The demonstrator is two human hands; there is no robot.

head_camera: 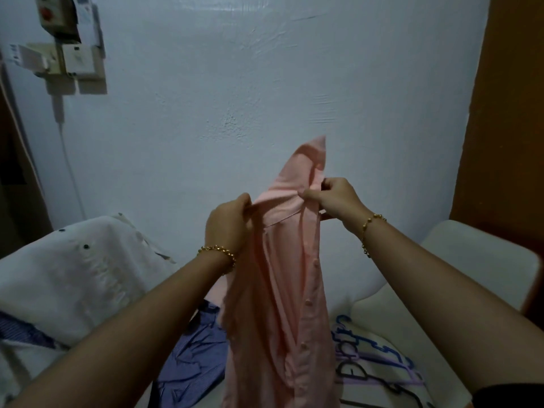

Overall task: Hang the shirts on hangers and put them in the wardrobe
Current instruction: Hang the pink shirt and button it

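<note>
step: straighten pink shirt (279, 275) | left hand (229, 222): pinches shoulder | right hand (338, 198): pinches collar | shirt: held up over bed (73, 275) middle | tip: probably spread shoulders, open neck, then fetch hangers (394, 376) near bed's right edge

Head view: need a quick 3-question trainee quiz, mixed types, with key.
1. True or false: the left hand and the right hand both grip the pink shirt.
2. What lies lower down, to the left of the held shirt? A) a blue striped shirt B) a red towel C) a black shoe
3. Fill in: each wrist wears a gold ____.

Key: 1 true; 2 A; 3 bracelet
</note>
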